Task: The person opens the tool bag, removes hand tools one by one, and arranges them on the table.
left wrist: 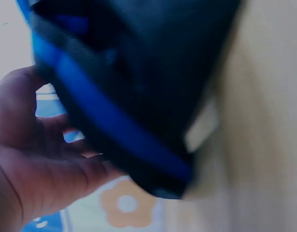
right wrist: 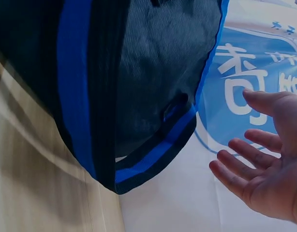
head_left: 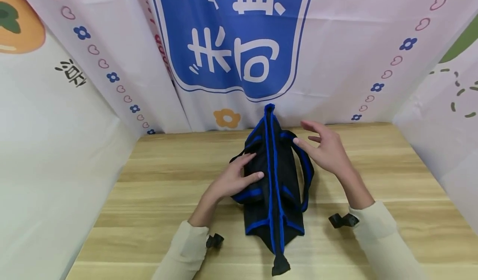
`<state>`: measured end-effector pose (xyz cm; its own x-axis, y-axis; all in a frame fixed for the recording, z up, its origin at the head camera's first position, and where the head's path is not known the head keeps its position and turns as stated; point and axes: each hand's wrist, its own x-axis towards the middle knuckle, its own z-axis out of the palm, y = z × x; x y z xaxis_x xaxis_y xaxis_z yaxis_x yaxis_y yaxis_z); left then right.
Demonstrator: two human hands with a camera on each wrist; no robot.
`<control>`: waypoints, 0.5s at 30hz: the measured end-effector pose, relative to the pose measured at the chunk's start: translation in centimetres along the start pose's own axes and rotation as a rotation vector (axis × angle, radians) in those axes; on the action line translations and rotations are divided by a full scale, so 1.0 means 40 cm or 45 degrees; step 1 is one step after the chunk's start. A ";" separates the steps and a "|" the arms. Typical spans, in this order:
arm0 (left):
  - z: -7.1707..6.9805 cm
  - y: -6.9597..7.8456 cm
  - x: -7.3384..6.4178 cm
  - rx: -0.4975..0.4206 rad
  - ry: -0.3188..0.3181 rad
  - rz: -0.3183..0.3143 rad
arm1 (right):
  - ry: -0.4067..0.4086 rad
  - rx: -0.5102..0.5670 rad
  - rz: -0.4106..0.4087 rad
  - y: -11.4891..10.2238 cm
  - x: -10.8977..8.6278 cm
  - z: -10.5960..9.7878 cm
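A black fabric tote bag (head_left: 289,172) with bright blue edging stands on the wooden desk (head_left: 157,197), between the two hands, its long top pointing away from the person. Two blue-edged bands run along that top, and a dark end tab (head_left: 281,265) hangs from its near end. A blue-striped left handle (head_left: 248,195) droops from one side; the right handle (head_left: 307,164) bows outward from the other.

The left hand (head_left: 237,178) lies over the bag's left side, beside the left handle, its fingers loosely spread and thumb apart, gripping nothing that shows. In the left wrist view the strap hides some fingertips, so whether they touch it cannot be told. The right hand (head_left: 324,147) hangs just outside the right handle, with fingers wide and gently bent, holding nothing; the right wrist view shows a gap between them and the bag.

Pale sleeves (head_left: 183,251) cover both forearms, with a small black device (head_left: 342,220) at each cuff. Behind the desk hangs a white printed cloth (head_left: 336,76) bearing a blue panel (head_left: 231,18) with white characters and, lower down, an orange flower (head_left: 227,110).
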<state>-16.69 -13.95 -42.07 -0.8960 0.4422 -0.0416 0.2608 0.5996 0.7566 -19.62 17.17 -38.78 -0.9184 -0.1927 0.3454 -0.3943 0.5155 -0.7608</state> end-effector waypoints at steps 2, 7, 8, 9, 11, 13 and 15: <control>-0.023 0.011 -0.001 -0.003 -0.008 -0.015 | -0.008 0.006 0.010 0.006 0.017 0.003; -0.081 0.034 0.021 0.022 -0.002 -0.013 | -0.036 0.043 0.015 0.017 0.073 0.005; -0.090 0.036 0.031 0.030 -0.002 -0.003 | -0.038 0.049 0.009 0.020 0.085 0.006; -0.097 0.036 0.042 0.036 0.000 0.009 | -0.040 0.051 0.001 0.023 0.097 0.007; -0.109 0.034 0.069 0.040 0.022 0.032 | -0.036 0.048 -0.012 0.028 0.119 0.011; -0.117 0.031 0.096 0.041 0.060 0.050 | -0.030 0.054 -0.023 0.034 0.143 0.017; -0.124 0.031 0.120 0.040 0.104 0.064 | -0.024 0.050 -0.032 0.041 0.166 0.024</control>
<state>-22.46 -14.38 -38.09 -0.9072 0.4176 0.0503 0.3166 0.5993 0.7353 -26.40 15.92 -38.27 -0.9085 -0.2210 0.3546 -0.4179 0.4771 -0.7732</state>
